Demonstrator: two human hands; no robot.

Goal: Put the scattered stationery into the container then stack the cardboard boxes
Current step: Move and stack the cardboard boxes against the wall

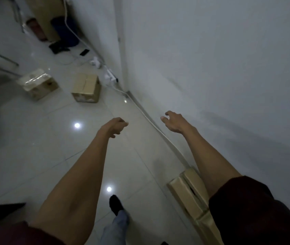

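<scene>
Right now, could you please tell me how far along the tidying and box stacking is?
Stationery and container are out of view, so unclear. In hand: nothing; the left hand and right hand reach forward empty. Left: no stacking done; the taped box and plain box sit apart on the floor, a third box lies by the wall.

On the pale tiled floor (pixel 34 138), far ahead, a tape-covered brown cardboard box (pixel 37 84) sits left of a plain brown cardboard box (pixel 86 88), the two apart. Behind the plain one, a white power strip (pixel 110 76) lies at the foot of the white wall (pixel 211 68). A white cable (pixel 158 129) runs along the wall's foot towards a flat brown cardboard box (pixel 187 193), near and on the right.
</scene>
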